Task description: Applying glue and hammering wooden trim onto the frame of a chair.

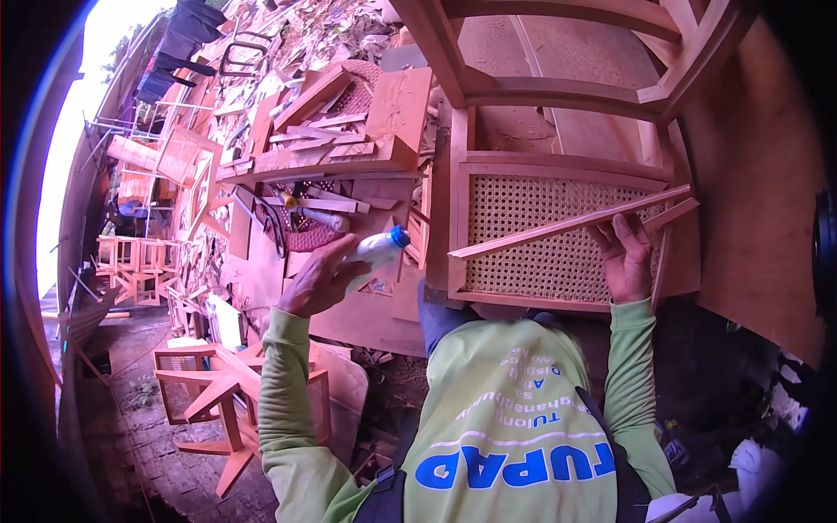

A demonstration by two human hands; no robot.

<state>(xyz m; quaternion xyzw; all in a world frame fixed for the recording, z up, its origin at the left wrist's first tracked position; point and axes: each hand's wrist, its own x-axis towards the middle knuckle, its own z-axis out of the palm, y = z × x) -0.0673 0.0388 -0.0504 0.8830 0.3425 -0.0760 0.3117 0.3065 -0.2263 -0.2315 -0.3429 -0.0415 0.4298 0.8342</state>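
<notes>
Gripping a small white plastic bottle with a blue cap point(377, 250) over the cluttered surface, the left hand point(318, 279) closes around its light, smooth body, while the right hand point(626, 260) pinches a long, thin, probably easily snapped wooden strip point(567, 225) across the woven cane panel point(545, 240).

A white plastic bottle point(377, 253) with a blue cap lay tilted, cap pointing up and right. A long, thin wooden strip point(567, 226) (pale, unfinished) slanted across a cane-woven chair panel point(532, 240), its right end higher.
</notes>
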